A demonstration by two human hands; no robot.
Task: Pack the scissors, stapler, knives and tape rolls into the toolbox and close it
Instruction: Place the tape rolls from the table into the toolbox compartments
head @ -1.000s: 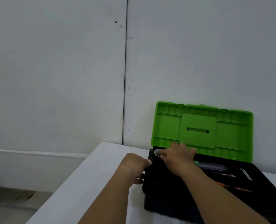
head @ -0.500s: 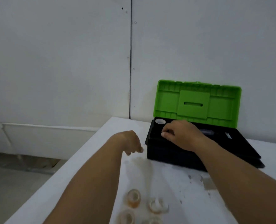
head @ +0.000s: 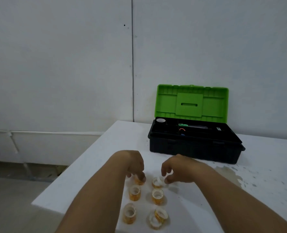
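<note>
— What do you see besides the job?
— I see a white table (head: 105,165) with a stain (head: 228,174), a grey wall (head: 55,64) with a seam (head: 132,64).

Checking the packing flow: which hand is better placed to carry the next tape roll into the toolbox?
Right, probably. The right hand is already at a tape roll and lies on the side of the open toolbox. The left hand also reaches a roll but sits farther from it.
</note>
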